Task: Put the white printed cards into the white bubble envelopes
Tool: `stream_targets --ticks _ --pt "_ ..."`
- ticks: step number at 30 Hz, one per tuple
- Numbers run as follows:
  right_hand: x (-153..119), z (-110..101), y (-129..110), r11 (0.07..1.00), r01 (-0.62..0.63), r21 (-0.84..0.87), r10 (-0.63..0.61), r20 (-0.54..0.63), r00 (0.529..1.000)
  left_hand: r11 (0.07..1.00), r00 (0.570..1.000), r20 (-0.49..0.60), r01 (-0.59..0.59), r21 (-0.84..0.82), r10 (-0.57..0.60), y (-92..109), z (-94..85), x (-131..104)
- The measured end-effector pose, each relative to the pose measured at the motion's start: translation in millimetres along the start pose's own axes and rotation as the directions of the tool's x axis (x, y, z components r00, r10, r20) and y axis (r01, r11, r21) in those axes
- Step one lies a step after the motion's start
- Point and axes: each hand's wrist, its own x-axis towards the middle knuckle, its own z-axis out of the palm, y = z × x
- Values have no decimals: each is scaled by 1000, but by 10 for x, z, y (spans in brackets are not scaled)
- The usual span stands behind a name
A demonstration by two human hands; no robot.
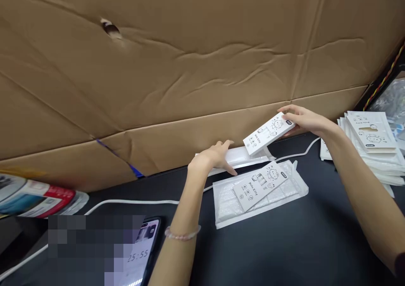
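- Behind the black bench (268,248) stands creased brown cardboard (202,66), with one torn hole.
- Flat on the bench, the front envelope (226,212) carries one white box (261,185).
- Left hand (210,157), fingers spread apart, is at the rear envelope (242,156).
- Right hand (305,119) has fingers clamped on the tilted box's (265,135) right end.

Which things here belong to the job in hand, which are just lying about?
In use:
white box in right hand
rear padded envelope at left hand
front padded envelope, second box on it
probably the right-hand stack

Lying about:
phone
white cable
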Motion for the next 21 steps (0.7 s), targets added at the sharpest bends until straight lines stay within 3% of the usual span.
stream_targets --ticks 3,7,9,13,16,21 --pt "19 -39 28 997 19 -75 -21 -20 1000 999 1000 14 -26 -20 27 57 -68 -113" --pt "67 -156 78 982 93 -162 -122 -185 975 991 992 -19 -129 -25 129 248 -82 -208" --pt "65 -205 79 976 106 -188 -149 -228 962 985 984 47 -167 -45 169 408 -33 -215" --pt "41 -246 58 978 100 -182 -144 -249 958 979 950 238 -201 -24 201 749 101 -208" --pt "44 -250 55 977 92 -194 -140 -250 958 972 949 226 -234 31 221 885 148 -227" --pt "57 -246 62 967 100 -234 -161 -260 952 952 936 225 -296 80 272 942 149 -285"
